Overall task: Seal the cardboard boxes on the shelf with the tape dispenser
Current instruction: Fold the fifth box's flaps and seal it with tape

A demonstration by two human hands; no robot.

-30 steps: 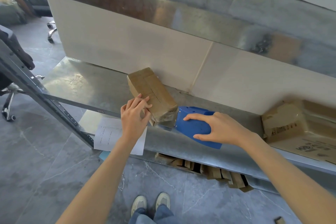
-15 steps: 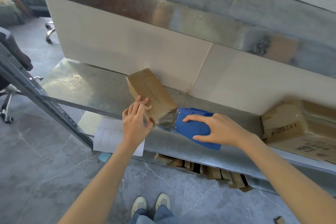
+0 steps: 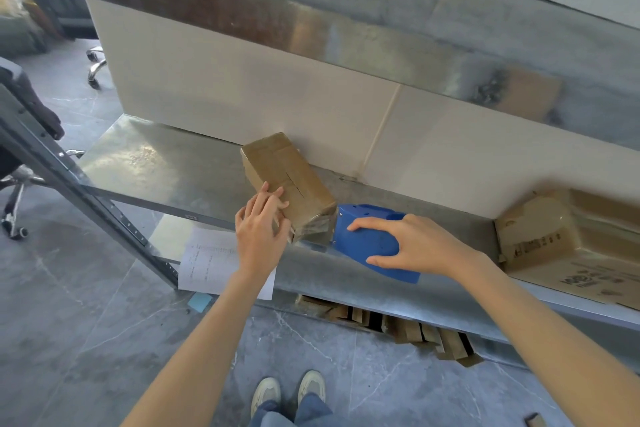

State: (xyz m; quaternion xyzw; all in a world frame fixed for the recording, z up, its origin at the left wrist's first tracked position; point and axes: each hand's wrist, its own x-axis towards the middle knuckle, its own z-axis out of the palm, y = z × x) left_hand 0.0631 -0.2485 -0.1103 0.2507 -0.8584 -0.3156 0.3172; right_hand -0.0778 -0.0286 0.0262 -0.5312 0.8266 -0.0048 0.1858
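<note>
A small brown cardboard box (image 3: 284, 177) lies slanted on the metal shelf (image 3: 166, 170), its near end covered in clear tape. My left hand (image 3: 261, 232) rests with straight fingers against the box's left side near that end. A blue tape dispenser (image 3: 367, 241) sits on the shelf with its front against the box's taped end. My right hand (image 3: 412, 244) grips the dispenser from above, fingers and thumb curled round its body. A larger cardboard box (image 3: 568, 246) lies at the shelf's right end.
A slanted grey upright post (image 3: 69, 184) of the rack stands at the left. A sheet of paper (image 3: 211, 263) lies below the shelf's front edge. Flattened cardboard pieces (image 3: 398, 326) lie on the floor under the shelf. My shoes (image 3: 287, 392) are below. An upper shelf (image 3: 311, 3) overhangs.
My left hand has slid slightly along the box's side toward its near end. The dispenser and my right hand stay against the box's taped end.
</note>
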